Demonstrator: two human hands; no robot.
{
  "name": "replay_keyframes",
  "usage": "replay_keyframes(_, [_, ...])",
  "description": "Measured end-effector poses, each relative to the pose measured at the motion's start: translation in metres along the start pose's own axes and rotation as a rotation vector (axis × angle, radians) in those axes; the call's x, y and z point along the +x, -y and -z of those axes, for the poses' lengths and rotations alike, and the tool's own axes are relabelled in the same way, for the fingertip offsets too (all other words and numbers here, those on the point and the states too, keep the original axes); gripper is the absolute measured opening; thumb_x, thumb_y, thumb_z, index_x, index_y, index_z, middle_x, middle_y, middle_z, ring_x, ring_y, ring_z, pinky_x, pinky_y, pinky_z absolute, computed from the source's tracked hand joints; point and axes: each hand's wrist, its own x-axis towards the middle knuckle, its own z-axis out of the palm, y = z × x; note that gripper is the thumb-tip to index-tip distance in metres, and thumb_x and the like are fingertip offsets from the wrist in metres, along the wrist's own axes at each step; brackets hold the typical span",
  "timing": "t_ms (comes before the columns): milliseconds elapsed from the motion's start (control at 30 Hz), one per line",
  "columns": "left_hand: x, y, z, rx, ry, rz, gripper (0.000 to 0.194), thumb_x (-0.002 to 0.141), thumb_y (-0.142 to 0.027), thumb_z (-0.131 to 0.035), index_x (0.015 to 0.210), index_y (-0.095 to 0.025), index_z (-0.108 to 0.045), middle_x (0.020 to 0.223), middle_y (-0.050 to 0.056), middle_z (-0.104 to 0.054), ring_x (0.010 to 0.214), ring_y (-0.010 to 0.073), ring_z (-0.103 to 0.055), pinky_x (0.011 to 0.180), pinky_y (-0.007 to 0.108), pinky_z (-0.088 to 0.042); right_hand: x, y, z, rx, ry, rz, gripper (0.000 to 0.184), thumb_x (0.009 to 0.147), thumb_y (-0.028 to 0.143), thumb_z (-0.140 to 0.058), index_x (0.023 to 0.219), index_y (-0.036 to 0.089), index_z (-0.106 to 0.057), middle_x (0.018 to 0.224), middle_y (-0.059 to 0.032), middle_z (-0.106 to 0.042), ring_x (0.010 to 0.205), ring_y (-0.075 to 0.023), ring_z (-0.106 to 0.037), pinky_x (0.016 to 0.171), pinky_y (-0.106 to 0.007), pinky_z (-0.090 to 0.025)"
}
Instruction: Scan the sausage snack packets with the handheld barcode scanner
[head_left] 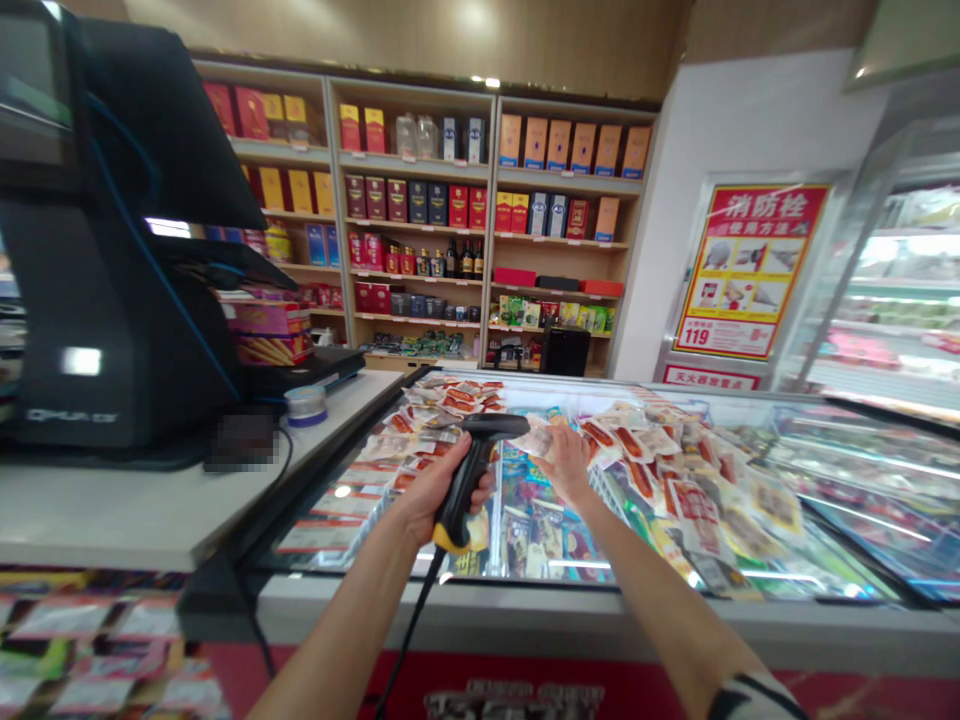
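Observation:
My left hand (pixel 441 490) is wrapped round the grip of a black and yellow barcode scanner (pixel 471 470), whose head points right and whose cord hangs down past the freezer's front. Just in front of the scanner head, my right hand (pixel 568 462) grips a small clear-and-white plastic packet (pixel 535 436); its contents are hard to make out. Both hands are above the glass top of a chest freezer (pixel 525 605). Sealed sausage packs (pixel 457 398) lie on the left of the glass, and a larger heap of sausage packs (pixel 645 455) spreads out on the right.
A checkout terminal (pixel 112 280) stands on the counter (pixel 97 510) at left, with a roll of tape (pixel 306 405) near the counter's edge. Behind the freezer are shelves of boxed bottles (pixel 416 205). A red fire-hydrant sign (pixel 752 270) hangs on the right wall.

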Motion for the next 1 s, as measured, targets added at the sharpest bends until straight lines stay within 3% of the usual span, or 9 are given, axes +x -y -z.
replay_keyframes(400, [0.003,-0.003,-0.002,-0.034,-0.016,-0.05,0.035,0.075,-0.045,-0.042,0.085,-0.013,-0.05,0.057,0.0,-0.046,0.043,0.0059,-0.042,0.039,0.016,-0.033,-0.002,-0.008,0.009,-0.031,-0.148,0.004,0.042,0.068,0.034,-0.049,0.106,0.015,-0.043,0.107,-0.01,-0.045,0.099,-0.0224,-0.036,0.085,-0.035,-0.021])
replay_keyframes(600, [0.003,-0.002,-0.009,-0.092,0.036,0.023,0.039,0.075,-0.047,-0.039,0.083,-0.011,-0.052,0.057,0.001,-0.045,0.043,0.005,-0.041,0.038,0.015,-0.032,-0.004,-0.014,0.008,-0.061,-0.165,-0.024,0.044,0.069,0.032,-0.05,0.108,0.015,-0.042,0.11,-0.0115,-0.043,0.102,-0.0234,-0.034,0.087,-0.035,-0.02])
replay_keyframes(800, [0.004,-0.003,-0.006,-0.046,0.025,-0.045,0.036,0.075,-0.045,-0.041,0.086,-0.012,-0.052,0.058,0.001,-0.047,0.044,0.006,-0.043,0.039,0.016,-0.033,0.0,-0.021,0.015,-0.112,-0.151,-0.122,0.042,0.07,0.035,-0.048,0.108,0.018,-0.042,0.111,-0.0108,-0.042,0.103,-0.0239,-0.034,0.086,-0.037,-0.02])
replay_keyframes(1000, [-0.002,-0.013,0.014,-0.059,-0.108,-0.092,0.034,0.075,-0.044,-0.042,0.079,-0.012,-0.051,0.056,0.001,-0.048,0.043,0.0059,-0.044,0.038,0.016,-0.035,0.008,-0.06,0.038,-0.238,-0.144,-0.335,0.043,0.071,0.036,-0.047,0.109,0.017,-0.042,0.114,-0.0138,-0.039,0.102,-0.0269,-0.035,0.082,-0.043,-0.022])
